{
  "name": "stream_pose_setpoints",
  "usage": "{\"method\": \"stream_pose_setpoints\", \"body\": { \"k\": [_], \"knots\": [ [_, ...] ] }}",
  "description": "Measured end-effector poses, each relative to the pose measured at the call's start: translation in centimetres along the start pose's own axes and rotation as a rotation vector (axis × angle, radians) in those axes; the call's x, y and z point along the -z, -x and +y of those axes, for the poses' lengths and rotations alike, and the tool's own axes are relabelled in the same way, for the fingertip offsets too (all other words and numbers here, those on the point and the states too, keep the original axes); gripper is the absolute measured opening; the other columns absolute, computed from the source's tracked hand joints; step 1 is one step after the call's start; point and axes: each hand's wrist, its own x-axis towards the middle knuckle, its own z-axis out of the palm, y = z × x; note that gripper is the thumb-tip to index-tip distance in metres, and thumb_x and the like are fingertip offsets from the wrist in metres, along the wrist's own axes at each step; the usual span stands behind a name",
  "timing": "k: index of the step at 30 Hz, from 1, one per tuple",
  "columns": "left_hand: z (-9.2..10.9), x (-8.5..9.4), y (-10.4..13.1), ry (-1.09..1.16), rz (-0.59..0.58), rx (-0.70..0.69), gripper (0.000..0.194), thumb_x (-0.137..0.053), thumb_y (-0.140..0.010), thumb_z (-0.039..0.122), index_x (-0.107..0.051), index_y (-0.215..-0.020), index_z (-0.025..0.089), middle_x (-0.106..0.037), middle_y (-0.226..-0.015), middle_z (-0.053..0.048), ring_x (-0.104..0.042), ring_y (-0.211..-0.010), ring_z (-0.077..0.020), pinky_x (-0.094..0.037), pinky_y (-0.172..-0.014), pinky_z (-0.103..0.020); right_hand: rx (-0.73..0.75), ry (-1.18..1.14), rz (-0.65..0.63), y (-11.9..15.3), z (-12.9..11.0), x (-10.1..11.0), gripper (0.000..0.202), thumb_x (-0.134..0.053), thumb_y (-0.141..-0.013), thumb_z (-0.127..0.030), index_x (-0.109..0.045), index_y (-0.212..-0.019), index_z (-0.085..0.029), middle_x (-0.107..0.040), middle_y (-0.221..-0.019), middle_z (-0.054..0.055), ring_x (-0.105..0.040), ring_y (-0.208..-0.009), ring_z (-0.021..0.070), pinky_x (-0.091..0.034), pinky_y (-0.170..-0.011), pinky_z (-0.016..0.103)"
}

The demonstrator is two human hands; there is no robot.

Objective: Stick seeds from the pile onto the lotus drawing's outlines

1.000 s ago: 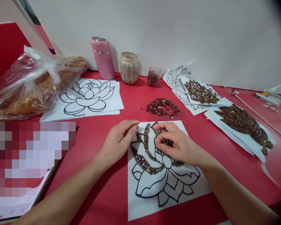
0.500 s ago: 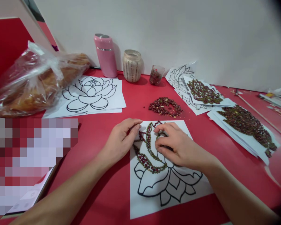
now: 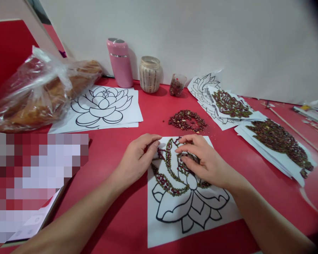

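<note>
A white sheet with a black lotus outline (image 3: 175, 222) lies in front of me. Rows of red and green beans (image 3: 168, 185) fill parts of its upper petals; the lower petals are bare line. At its upper left corner rests my left hand (image 3: 137, 157), thumb and index finger closed on the paper's edge. My right hand (image 3: 205, 158) hovers over the beaded upper right petals, fingers curved and apart, with nothing visible between them. It hides some of the beans below.
Loose red beans (image 3: 187, 120) are heaped behind the sheet. Behind them stand a small clear cup (image 3: 177, 86), a glass jar (image 3: 149, 76) and a pink bottle (image 3: 119, 63). Bean-covered sheets (image 3: 281, 144) lie right; a plastic bag (image 3: 42, 95) and lotus drawings (image 3: 134, 109) lie left.
My right hand has shifted slightly to the right and its fingers have spread, uncovering more of the beans and the central petal. My left hand stays in place.
</note>
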Motion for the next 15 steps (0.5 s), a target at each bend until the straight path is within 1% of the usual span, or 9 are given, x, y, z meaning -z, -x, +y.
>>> {"method": "stream_pose_setpoints", "body": {
  "k": [5,10,15],
  "knots": [
    [0.2,0.0,0.0,-0.002,0.008,-0.015,0.023,-0.044,-0.085,0.028,-0.059,-0.095,0.015,-0.063,-0.085,-0.004,-0.059,-0.078,-0.0150,-0.045,-0.070,-0.025,0.011,0.094,-0.042,-0.1,-0.4,-0.8,0.035,-0.051,-0.077,-0.023,-0.050,-0.112,-0.021,-0.039,-0.126,0.009,-0.036,-0.115,0.0252,-0.034,-0.095,0.043],
    [0.1,-0.1,0.0,0.026,0.007,-0.014,0.023,-0.044,-0.085,0.027,-0.059,-0.097,0.014,-0.063,-0.085,-0.004,-0.059,-0.077,-0.0145,-0.045,-0.069,-0.025,-0.036,0.189,-0.069,-0.2,-0.5,-1.2,0.042,-0.050,-0.076,-0.022,-0.046,-0.118,-0.021,-0.033,-0.132,0.010,-0.030,-0.120,0.0267,-0.031,-0.097,0.046],
    [-0.1,-0.1,0.0,0.041,0.010,-0.004,0.024,-0.044,-0.084,0.028,-0.059,-0.096,0.015,-0.063,-0.085,-0.004,-0.059,-0.077,-0.0153,-0.045,-0.069,-0.026,-0.078,0.194,-0.073,-0.2,-0.1,-1.4,0.044,-0.050,-0.076,-0.022,-0.044,-0.119,-0.023,-0.029,-0.136,0.010,-0.025,-0.125,0.0289,-0.031,-0.096,0.051]
  ]
}}
